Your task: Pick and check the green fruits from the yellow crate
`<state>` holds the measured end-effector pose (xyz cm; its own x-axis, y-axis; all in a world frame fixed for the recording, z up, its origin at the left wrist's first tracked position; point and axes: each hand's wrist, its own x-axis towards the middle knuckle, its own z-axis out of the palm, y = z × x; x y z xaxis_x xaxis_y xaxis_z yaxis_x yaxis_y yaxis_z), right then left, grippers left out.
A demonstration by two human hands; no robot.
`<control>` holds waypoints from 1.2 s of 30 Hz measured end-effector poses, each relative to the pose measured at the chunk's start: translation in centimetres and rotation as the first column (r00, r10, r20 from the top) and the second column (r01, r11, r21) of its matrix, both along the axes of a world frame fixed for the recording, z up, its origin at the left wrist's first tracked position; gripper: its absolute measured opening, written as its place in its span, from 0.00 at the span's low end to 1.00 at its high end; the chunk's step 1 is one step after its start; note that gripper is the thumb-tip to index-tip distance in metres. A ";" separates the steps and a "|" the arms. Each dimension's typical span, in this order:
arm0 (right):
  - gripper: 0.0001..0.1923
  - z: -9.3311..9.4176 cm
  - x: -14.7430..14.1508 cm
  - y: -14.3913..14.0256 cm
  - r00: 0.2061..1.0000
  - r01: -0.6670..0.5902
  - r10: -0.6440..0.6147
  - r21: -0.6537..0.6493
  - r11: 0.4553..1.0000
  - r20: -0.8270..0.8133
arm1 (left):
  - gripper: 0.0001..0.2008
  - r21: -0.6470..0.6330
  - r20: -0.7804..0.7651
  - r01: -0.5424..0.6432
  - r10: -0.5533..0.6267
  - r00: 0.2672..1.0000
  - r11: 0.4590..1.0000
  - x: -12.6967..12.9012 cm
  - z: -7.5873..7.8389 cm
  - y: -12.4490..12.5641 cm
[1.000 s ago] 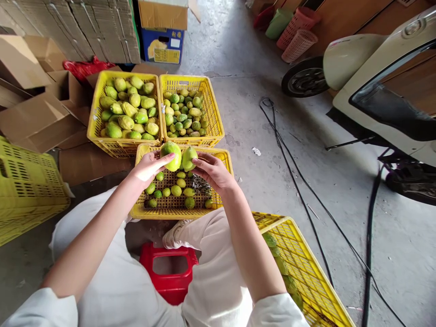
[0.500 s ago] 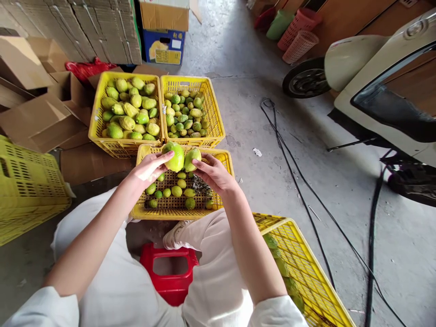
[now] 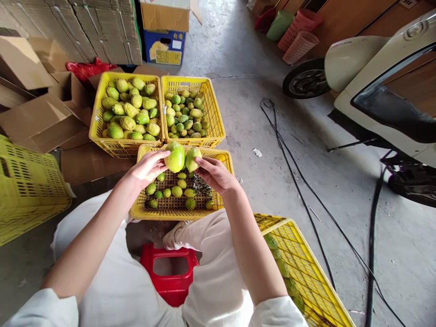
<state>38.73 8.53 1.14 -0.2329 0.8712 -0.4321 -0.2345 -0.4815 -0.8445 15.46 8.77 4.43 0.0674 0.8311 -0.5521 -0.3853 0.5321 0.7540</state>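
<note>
My left hand (image 3: 151,165) is closed on a large green lemon (image 3: 175,157), fingers at its left side. In my right hand (image 3: 217,174) I hold a smaller, paler green lemon (image 3: 192,159) by its right side. Both fruits are up side by side, nearly touching, above a shallow yellow crate (image 3: 135,210). Several small green-yellow lemons (image 3: 176,191) lie scattered on that crate's floor, with a dark crumpled clump at its right. Behind it, the left crate (image 3: 93,119) is full of bigger lemons (image 3: 130,110); the right crate (image 3: 219,119) carries smaller ones (image 3: 183,118).
Right of my leg stands a yellow crate (image 3: 308,259) with green fruit. Another yellow crate (image 3: 30,190) and open cardboard boxes (image 3: 44,118) are on the left. A red stool (image 3: 172,284) is between my legs. Black cables (image 3: 299,181) cross the floor near a white scooter (image 3: 357,59).
Both hands have barely moved. The two lemons have shifted very slightly to the right and stay side by side in my fingers.
</note>
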 end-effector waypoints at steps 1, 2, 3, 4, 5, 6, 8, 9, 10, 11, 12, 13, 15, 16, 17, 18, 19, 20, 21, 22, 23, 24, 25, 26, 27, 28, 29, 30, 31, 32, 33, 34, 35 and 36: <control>0.31 -0.1 0.0 0.0 1.000 0.012 -0.012 -0.005 1.000 0.005 | 0.08 -0.001 -0.004 -0.004 0.004 1.000 1.000 0.0 0.0 0.0; 0.31 -0.1 0.1 0.0 1.000 0.021 -0.021 -0.009 1.000 0.008 | 0.07 0.005 -0.005 0.006 -0.006 1.000 1.000 -0.1 0.0 0.0; 0.31 -0.1 0.1 0.0 1.000 0.026 -0.026 -0.013 1.000 0.011 | 0.07 0.017 -0.003 0.025 -0.025 1.000 1.000 -0.1 -0.1 0.1; 0.31 0.0 0.2 0.0 1.000 0.029 -0.028 -0.014 0.999 0.011 | 0.07 0.032 0.001 0.047 -0.047 0.999 0.998 -0.2 -0.1 0.1; 0.30 0.1 0.2 0.0 1.000 0.029 -0.029 -0.013 0.999 0.008 | 0.07 0.047 0.005 0.066 -0.066 0.998 0.997 -0.2 -0.1 0.1; 0.30 0.2 0.3 -0.1 1.000 0.030 -0.030 -0.008 1.000 0.003 | 0.08 0.058 0.007 0.079 -0.080 0.997 0.995 -0.3 -0.2 0.1; 0.28 0.4 0.4 -0.2 0.999 0.035 -0.035 0.007 0.999 -0.014 | 0.12 0.067 0.009 0.088 -0.089 0.996 0.994 -0.4 -0.5 0.1; 0.27 0.5 0.4 -0.3 0.999 0.037 -0.036 0.015 0.999 -0.023 | 0.14 0.066 0.011 0.089 -0.089 0.996 0.994 -0.4 -0.6 0.1; 0.26 0.7 0.5 -0.3 0.999 0.036 -0.036 0.021 0.999 -0.032 | 0.16 0.063 0.014 0.088 -0.089 0.996 0.994 -0.5 -0.8 0.1; 0.25 0.8 0.5 -0.3 0.999 0.031 -0.030 0.025 0.999 -0.039 | 0.17 0.061 0.018 0.089 -0.090 0.996 0.994 -0.5 -0.9 0.1; 0.25 1.0 0.5 -0.4 0.999 0.020 -0.019 0.028 0.999 -0.047 | 0.18 0.060 0.023 0.088 -0.090 0.996 0.994 -0.6 -1.1 0.2; 0.25 1.1 0.5 -0.4 0.999 0.005 -0.004 0.030 1.000 -0.054 | 0.19 0.061 0.028 0.089 -0.090 0.996 0.994 -0.6 -1.2 0.2; 0.25 1.3 0.5 -0.4 0.998 -0.019 0.021 0.033 0.999 -0.066 | 0.20 0.065 0.040 0.091 -0.093 0.995 0.994 -0.7 -1.4 0.2; 0.26 1.3 0.5 -0.4 0.997 -0.026 0.028 0.034 0.999 -0.069 | 0.21 0.066 0.048 0.091 -0.094 0.994 0.994 -0.7 -1.4 0.2; 0.27 1.3 0.5 -0.4 0.997 -0.028 0.030 0.035 0.999 -0.071 | 0.21 0.064 0.055 0.090 -0.094 0.994 0.994 -0.7 -1.4 0.2; 0.28 1.3 0.4 -0.4 0.997 -0.027 0.029 0.033 0.999 -0.069 | 0.21 0.060 0.063 0.088 -0.092 0.994 0.994 -0.7 -1.5 0.1; 0.29 1.2 0.4 -0.3 0.998 -0.024 0.025 0.027 0.999 -0.063 | 0.21 0.052 0.070 0.085 -0.088 0.994 0.995 -0.7 -1.5 0.1; 0.31 1.1 0.3 -0.3 0.999 -0.018 0.019 0.017 1.000 -0.051 | 0.21 0.040 0.074 0.083 -0.086 0.993 0.996 -0.7 -1.5 0.0; 0.32 0.9 0.2 -0.3 0.999 -0.008 0.008 0.006 1.000 -0.035 | 0.20 0.026 0.076 0.089 -0.091 0.993 0.996 -0.6 -1.4 0.0; 0.33 0.7 0.1 -0.3 1.000 0.008 -0.008 -0.003 1.000 -0.016 | 0.20 0.014 0.074 0.103 -0.104 0.992 0.995 -0.5 -1.4 -0.1; 0.34 0.4 0.0 -0.3 1.000 0.030 -0.029 -0.008 1.000 0.005 | 0.19 0.004 0.069 0.120 -0.120 0.990 0.993 -0.4 -1.4 -0.2; 0.35 0.2 -0.1 -0.2 0.998 0.055 -0.055 -0.006 0.998 0.026 | 0.17 -0.005 0.063 0.139 -0.139 0.988 0.990 -0.3 -1.4 -0.2; 0.36 -0.1 -0.2 -0.2 0.996 0.082 -0.082 0.000 0.997 0.044 | 0.15 -0.012 0.056 0.152 -0.151 0.987 0.988 -0.2 -1.4 -0.3; 0.36 -0.3 -0.2 -0.2 0.992 0.109 -0.109 0.011 0.994 0.059 | 0.13 -0.014 0.052 0.159 -0.158 0.986 0.987 -0.1 -1.4 -0.3; 0.37 -0.4 -0.2 -0.2 0.989 0.131 -0.132 0.021 0.991 0.070 | 0.11 -0.010 0.052 0.162 -0.161 0.986 0.987 -0.1 -1.5 -0.3; 0.37 -0.5 -0.2 -0.2 0.985 0.149 -0.151 0.028 0.988 0.078 | 0.09 0.000 0.056 0.165 -0.165 0.985 0.986 0.0 -1.5 -0.3; 0.38 -0.5 -0.2 -0.2 0.983 0.162 -0.164 0.032 0.986 0.082 | 0.09 0.017 0.063 0.172 -0.173 0.983 0.985 0.0 -1.6 -0.3; 0.38 -0.5 -0.2 -0.2 0.981 0.171 -0.174 0.034 0.985 0.085 | 0.10 0.038 0.071 0.183 -0.185 0.980 0.982 0.0 -1.7 -0.2; 0.38 -0.4 -0.2 -0.2 0.980 0.177 -0.180 0.035 0.984 0.087 | 0.12 0.058 0.079 0.192 -0.196 0.977 0.980 0.0 -1.8 -0.2; 0.39 -0.3 -0.2 -0.2 0.979 0.179 -0.182 0.037 0.983 0.090 | 0.14 0.071 0.084 0.199 -0.204 0.975 0.977 0.0 -1.9 -0.1; 0.40 -0.2 -0.3 -0.3 0.979 0.176 -0.179 0.041 0.983 0.094 | 0.16 0.078 0.085 0.199 -0.205 0.975 0.977 -0.1 -2.0 0.0; 0.40 -0.1 -0.3 -0.3 0.980 0.169 -0.173 0.049 0.984 0.100 | 0.18 0.078 0.084 0.198 -0.205 0.975 0.977 -0.1 -2.1 0.0; 0.41 -0.1 -0.3 -0.3 0.981 0.158 -0.163 0.057 0.986 0.107 | 0.20 0.075 0.080 0.198 -0.204 0.976 0.977 -0.2 -2.3 0.1; 0.42 -0.1 -0.3 -0.3 0.982 0.146 -0.152 0.065 0.987 0.111 | 0.22 0.070 0.075 0.197 -0.202 0.976 0.978 -0.2 -2.4 0.2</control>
<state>38.46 8.26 1.08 -0.0500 0.9160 -0.3980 -0.1997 -0.3996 -0.8947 15.26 8.96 2.00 0.2778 0.8286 -0.4860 -0.3370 0.5579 0.7584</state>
